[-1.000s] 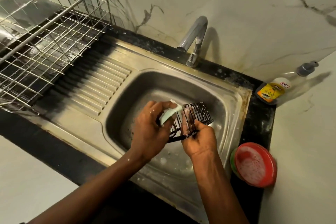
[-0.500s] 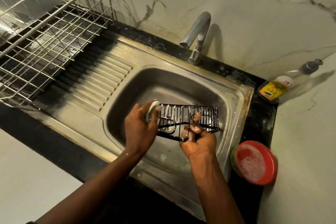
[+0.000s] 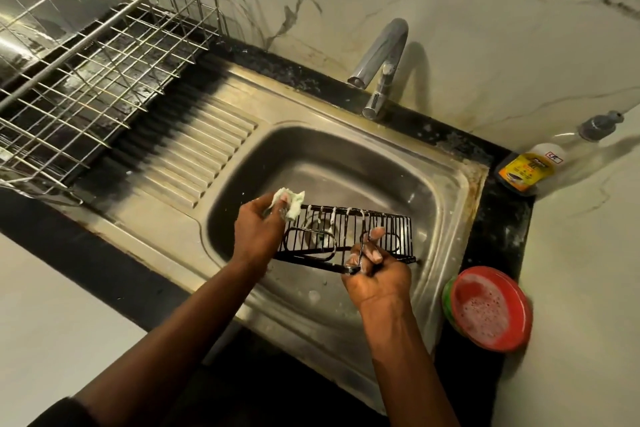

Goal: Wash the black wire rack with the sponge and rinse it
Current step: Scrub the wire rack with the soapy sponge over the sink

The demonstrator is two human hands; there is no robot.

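The black wire rack (image 3: 349,236) is held roughly level above the steel sink basin (image 3: 346,166), with streaks of white foam on its wires. My right hand (image 3: 372,270) grips the rack's near edge, fingers curled round the wires. My left hand (image 3: 259,232) pinches a pale green soapy sponge (image 3: 289,204) against the rack's far left corner.
The tap (image 3: 381,59) stands behind the basin and no water shows. A red bowl (image 3: 490,308) of soapy water sits on the counter at right, a soap bottle (image 3: 530,166) behind it. A steel dish rack (image 3: 86,62) fills the left, beside the ribbed drainboard (image 3: 194,149).
The rack has been turned from tilted and end-on to lying broadside and level. My left hand with the sponge has slid out to the rack's left end.
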